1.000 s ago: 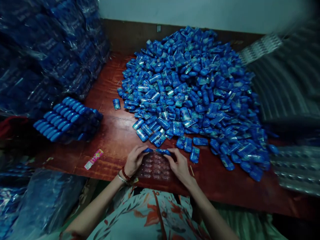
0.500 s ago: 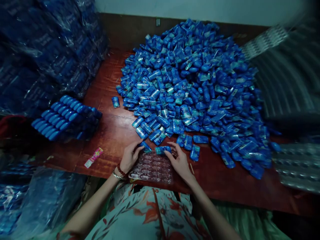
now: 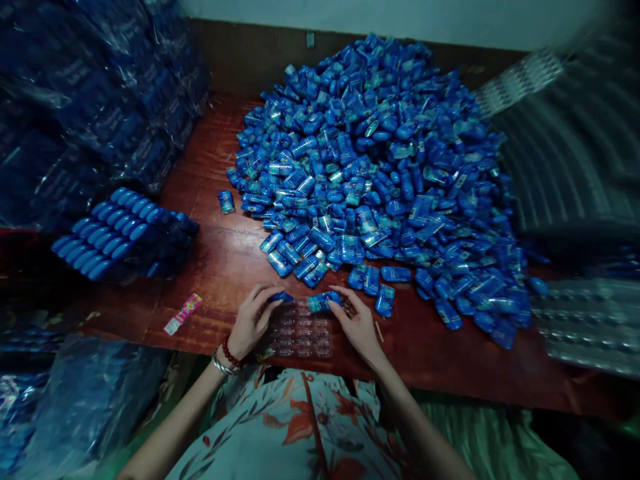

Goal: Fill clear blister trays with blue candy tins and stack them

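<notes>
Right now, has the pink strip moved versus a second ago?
No: the pink strip sits at the same spot on the table, by its near edge; the view itself shifted.

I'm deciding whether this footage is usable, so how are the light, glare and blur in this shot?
Head view: dim, bluish light; head view: glare on the red table and glints on the blue packets; head view: ribbed plastic trays at the right edge look smeared, while the left hand and right hand look clearer.
</notes>
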Demonstrator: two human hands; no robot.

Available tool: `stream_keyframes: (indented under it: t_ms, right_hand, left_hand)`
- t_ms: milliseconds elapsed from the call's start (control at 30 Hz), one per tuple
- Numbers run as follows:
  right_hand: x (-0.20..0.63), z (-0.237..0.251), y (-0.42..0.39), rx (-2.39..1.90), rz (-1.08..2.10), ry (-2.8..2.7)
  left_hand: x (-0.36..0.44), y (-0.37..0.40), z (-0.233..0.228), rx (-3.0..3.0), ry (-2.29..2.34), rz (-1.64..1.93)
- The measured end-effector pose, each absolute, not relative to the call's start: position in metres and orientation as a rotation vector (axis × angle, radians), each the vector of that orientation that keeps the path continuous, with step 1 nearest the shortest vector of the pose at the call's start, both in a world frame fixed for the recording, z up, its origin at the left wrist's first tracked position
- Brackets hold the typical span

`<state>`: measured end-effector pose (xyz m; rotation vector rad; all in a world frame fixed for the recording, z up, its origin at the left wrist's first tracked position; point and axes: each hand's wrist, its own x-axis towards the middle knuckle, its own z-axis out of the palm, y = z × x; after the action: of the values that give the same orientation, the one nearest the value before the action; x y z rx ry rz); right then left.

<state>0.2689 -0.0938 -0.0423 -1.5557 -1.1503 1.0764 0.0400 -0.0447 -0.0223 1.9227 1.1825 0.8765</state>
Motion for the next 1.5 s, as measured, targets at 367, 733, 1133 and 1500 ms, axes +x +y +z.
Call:
stream_keyframes:
  t_ms: [367,733,1133,1500]
  right_hand:
    - [0.266,-0.011,-0.1,-1.603,1.127,-1.569]
    - [0.258,-0.031,-0.103,-1.616,0.691,-1.795]
    - [0.255,-0.018,-0.099,-1.651,0.271,-2.493]
    - [0.231,0.013,-0.091,-1.626,0.164,-2.671]
  left_hand:
    - [0.032,-0.053,-0.019,1.811,1.333,0.835]
    - [0.029,-0.056,-0.013,2.046,1.224,0.763]
    - [0.027,-0.049,-0.009,2.57,0.743,0.51]
    - [0.032,-0.055,-0.02,2.7,0.645,0.368]
